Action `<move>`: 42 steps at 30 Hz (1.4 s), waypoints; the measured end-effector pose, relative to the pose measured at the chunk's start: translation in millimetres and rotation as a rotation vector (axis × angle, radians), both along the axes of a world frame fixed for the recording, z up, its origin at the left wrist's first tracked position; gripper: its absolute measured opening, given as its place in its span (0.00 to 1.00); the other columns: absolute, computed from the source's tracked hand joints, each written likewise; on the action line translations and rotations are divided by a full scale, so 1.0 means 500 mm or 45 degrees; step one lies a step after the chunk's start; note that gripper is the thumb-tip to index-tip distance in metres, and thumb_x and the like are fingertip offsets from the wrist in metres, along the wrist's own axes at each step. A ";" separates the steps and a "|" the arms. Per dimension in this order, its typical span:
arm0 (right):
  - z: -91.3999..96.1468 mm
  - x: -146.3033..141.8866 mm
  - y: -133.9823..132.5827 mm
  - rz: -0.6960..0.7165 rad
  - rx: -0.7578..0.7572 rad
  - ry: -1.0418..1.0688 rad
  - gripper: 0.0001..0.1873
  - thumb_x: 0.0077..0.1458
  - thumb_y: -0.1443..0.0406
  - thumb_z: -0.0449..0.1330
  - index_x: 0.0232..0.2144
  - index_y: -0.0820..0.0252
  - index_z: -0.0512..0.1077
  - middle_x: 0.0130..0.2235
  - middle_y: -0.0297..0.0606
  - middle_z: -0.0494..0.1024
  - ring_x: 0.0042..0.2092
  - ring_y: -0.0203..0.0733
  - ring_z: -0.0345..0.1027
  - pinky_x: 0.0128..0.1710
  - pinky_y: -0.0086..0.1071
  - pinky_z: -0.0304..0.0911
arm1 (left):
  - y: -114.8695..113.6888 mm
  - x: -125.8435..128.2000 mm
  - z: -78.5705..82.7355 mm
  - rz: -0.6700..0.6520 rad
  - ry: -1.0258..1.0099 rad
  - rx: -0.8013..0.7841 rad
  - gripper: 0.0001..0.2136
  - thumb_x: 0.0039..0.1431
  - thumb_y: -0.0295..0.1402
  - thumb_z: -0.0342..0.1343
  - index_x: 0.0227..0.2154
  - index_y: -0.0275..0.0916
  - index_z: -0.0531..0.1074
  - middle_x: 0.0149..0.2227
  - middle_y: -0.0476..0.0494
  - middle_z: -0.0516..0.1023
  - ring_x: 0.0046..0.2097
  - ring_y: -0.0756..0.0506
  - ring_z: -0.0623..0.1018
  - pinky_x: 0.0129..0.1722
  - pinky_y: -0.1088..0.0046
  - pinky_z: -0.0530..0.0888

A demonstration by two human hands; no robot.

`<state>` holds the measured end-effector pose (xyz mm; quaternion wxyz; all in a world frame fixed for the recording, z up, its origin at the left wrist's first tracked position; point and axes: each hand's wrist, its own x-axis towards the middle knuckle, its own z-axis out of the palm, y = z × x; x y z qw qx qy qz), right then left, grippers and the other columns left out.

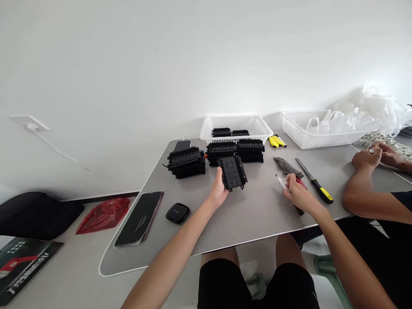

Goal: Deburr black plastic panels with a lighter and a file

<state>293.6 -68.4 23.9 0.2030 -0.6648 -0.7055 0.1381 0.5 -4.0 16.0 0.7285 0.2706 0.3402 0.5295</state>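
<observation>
Left grip [219,192] holds tray [232,172] — right grip [298,193], pen [282,183].

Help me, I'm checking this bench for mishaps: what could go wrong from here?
The left hand grips the black panel only by one edge, so it may slip.
The file lies close beside the right hand, which holds a pen; a sweep of that arm could knock it.
The dark tablet lies near the edge of the table and could be nudged off.

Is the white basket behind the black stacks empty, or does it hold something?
Not empty: the basket holds a few black parts on its bottom.
</observation>
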 end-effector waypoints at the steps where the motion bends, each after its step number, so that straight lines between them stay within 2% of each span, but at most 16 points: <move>1: 0.012 -0.011 0.004 0.066 0.033 0.184 0.10 0.58 0.63 0.53 0.40 0.56 0.54 0.32 0.33 0.68 0.29 0.38 0.63 0.31 0.32 0.59 | -0.001 0.001 0.002 0.001 0.011 -0.003 0.23 0.62 0.51 0.48 0.50 0.41 0.74 0.50 0.38 0.78 0.55 0.39 0.75 0.51 0.65 0.72; 5: 0.069 -0.066 0.058 0.290 0.109 0.972 0.14 0.60 0.52 0.52 0.39 0.53 0.55 0.31 0.30 0.65 0.26 0.34 0.55 0.27 0.29 0.56 | -0.001 0.006 0.008 0.015 0.075 -0.037 0.20 0.64 0.46 0.47 0.49 0.38 0.73 0.48 0.38 0.79 0.53 0.39 0.76 0.50 0.65 0.73; 7: 0.089 -0.091 0.102 0.337 0.116 1.261 0.16 0.58 0.49 0.53 0.37 0.52 0.56 0.33 0.31 0.67 0.24 0.32 0.52 0.25 0.28 0.54 | 0.001 0.006 0.006 0.035 0.123 -0.046 0.18 0.64 0.40 0.48 0.51 0.39 0.72 0.49 0.39 0.78 0.53 0.40 0.76 0.49 0.66 0.73; 10: 0.096 -0.116 0.155 0.301 0.127 1.498 0.16 0.56 0.50 0.55 0.40 0.51 0.58 0.34 0.33 0.70 0.26 0.33 0.56 0.26 0.29 0.56 | 0.005 0.001 -0.005 0.156 0.216 -0.036 0.18 0.61 0.37 0.53 0.54 0.43 0.68 0.56 0.41 0.73 0.59 0.41 0.70 0.50 0.69 0.71; 12: 0.087 -0.124 0.169 0.296 0.113 1.571 0.16 0.58 0.50 0.51 0.42 0.51 0.58 0.37 0.37 0.74 0.28 0.35 0.60 0.28 0.30 0.58 | 0.008 -0.004 -0.012 0.282 0.268 0.043 0.18 0.59 0.36 0.56 0.52 0.45 0.68 0.59 0.42 0.70 0.62 0.43 0.66 0.52 0.73 0.69; 15: 0.064 -0.129 0.163 0.326 0.100 1.569 0.15 0.59 0.51 0.44 0.42 0.52 0.59 0.46 0.43 0.75 0.32 0.39 0.63 0.31 0.34 0.61 | 0.012 -0.012 -0.017 0.319 0.402 0.190 0.16 0.58 0.39 0.57 0.50 0.45 0.69 0.53 0.42 0.73 0.59 0.43 0.69 0.51 0.72 0.69; 17: 0.050 -0.131 0.153 0.343 0.111 1.581 0.14 0.58 0.52 0.46 0.41 0.51 0.59 0.46 0.43 0.75 0.32 0.39 0.62 0.32 0.35 0.61 | 0.012 -0.014 -0.017 0.269 0.514 0.222 0.17 0.58 0.43 0.58 0.49 0.45 0.69 0.47 0.42 0.76 0.49 0.42 0.75 0.44 0.71 0.72; 20: 0.036 -0.139 0.143 0.392 0.091 1.679 0.16 0.59 0.49 0.49 0.41 0.51 0.59 0.34 0.37 0.75 0.26 0.38 0.57 0.30 0.34 0.58 | 0.009 -0.014 -0.019 0.197 0.616 0.306 0.20 0.56 0.45 0.60 0.49 0.44 0.68 0.36 0.44 0.77 0.32 0.46 0.75 0.33 0.73 0.71; 22: 0.028 -0.147 0.142 0.451 0.051 1.703 0.18 0.60 0.47 0.48 0.42 0.52 0.60 0.27 0.32 0.70 0.23 0.36 0.52 0.27 0.32 0.54 | 0.007 -0.013 -0.021 0.120 0.670 0.404 0.20 0.55 0.44 0.61 0.48 0.43 0.68 0.31 0.45 0.75 0.25 0.49 0.71 0.28 0.74 0.69; 25: 0.016 -0.161 0.141 0.537 -0.011 1.638 0.22 0.60 0.45 0.49 0.41 0.54 0.65 0.22 0.29 0.62 0.21 0.34 0.47 0.22 0.30 0.47 | 0.004 -0.011 -0.022 0.022 0.837 0.549 0.20 0.56 0.45 0.59 0.47 0.40 0.68 0.27 0.46 0.74 0.23 0.49 0.69 0.22 0.76 0.66; 28: 0.000 -0.176 0.137 0.544 -0.095 1.480 0.20 0.59 0.48 0.52 0.35 0.57 0.69 0.21 0.28 0.58 0.21 0.31 0.46 0.20 0.29 0.44 | 0.004 -0.011 -0.021 -0.034 1.059 0.673 0.21 0.59 0.49 0.54 0.48 0.39 0.66 0.26 0.47 0.73 0.23 0.50 0.68 0.21 0.76 0.65; 32: -0.020 -0.197 0.131 0.468 -0.122 1.328 0.11 0.55 0.56 0.58 0.31 0.56 0.65 0.20 0.26 0.64 0.20 0.31 0.54 0.20 0.27 0.50 | 0.009 -0.014 -0.023 -0.045 1.244 0.761 0.20 0.62 0.49 0.49 0.46 0.38 0.64 0.23 0.50 0.70 0.21 0.50 0.68 0.21 0.75 0.65; 35: -0.028 -0.209 0.127 0.376 -0.081 1.213 0.10 0.51 0.59 0.60 0.28 0.57 0.64 0.22 0.27 0.69 0.19 0.31 0.58 0.19 0.27 0.55 | 0.011 -0.018 -0.028 -0.036 1.304 0.780 0.19 0.62 0.49 0.48 0.45 0.38 0.64 0.21 0.51 0.70 0.21 0.50 0.68 0.21 0.76 0.64; 42: -0.023 -0.219 0.114 0.256 -0.008 1.020 0.11 0.49 0.59 0.61 0.24 0.58 0.66 0.19 0.28 0.66 0.19 0.33 0.59 0.19 0.28 0.53 | 0.014 -0.021 -0.037 0.006 1.397 0.828 0.17 0.62 0.48 0.49 0.43 0.39 0.64 0.19 0.52 0.69 0.20 0.49 0.69 0.22 0.75 0.64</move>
